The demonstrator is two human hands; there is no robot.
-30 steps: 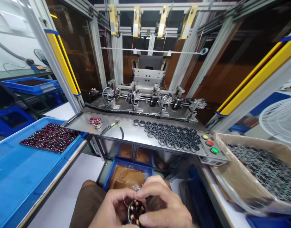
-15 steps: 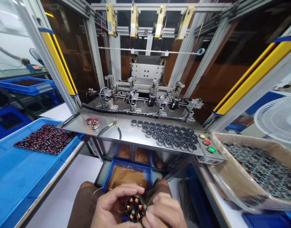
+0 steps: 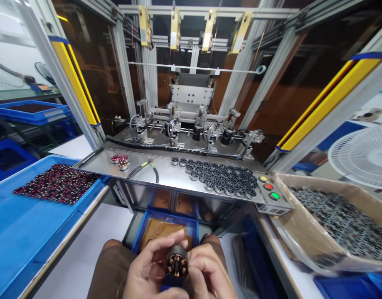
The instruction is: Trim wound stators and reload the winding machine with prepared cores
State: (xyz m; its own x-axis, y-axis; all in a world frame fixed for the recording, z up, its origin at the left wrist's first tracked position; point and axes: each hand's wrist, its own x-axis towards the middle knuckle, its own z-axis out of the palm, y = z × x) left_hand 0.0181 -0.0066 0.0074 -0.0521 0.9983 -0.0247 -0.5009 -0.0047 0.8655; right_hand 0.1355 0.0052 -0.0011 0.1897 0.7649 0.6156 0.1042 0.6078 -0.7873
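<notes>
head view: the left hand (image 3: 151, 265) curls round a wound part (image 3: 177, 262), fingers bent about its side and closed on it; the part sits above the lap, copper coils facing the camera. the right hand (image 3: 208, 268) has thumb and fingertips drawn nearly together at the part's right side — whether they pinch it or just touch, i cannot tell. a thin copper wire (image 3: 156, 263) shows by the left palm. on the steel worktop (image 3: 175, 178), three red-and-copper parts (image 3: 123, 165) sit near the left end, cutters (image 3: 144, 165) lie with handles toward the front edge, and dark parts (image 3: 225, 176) crowd the right half — some near the front edge.
</notes>
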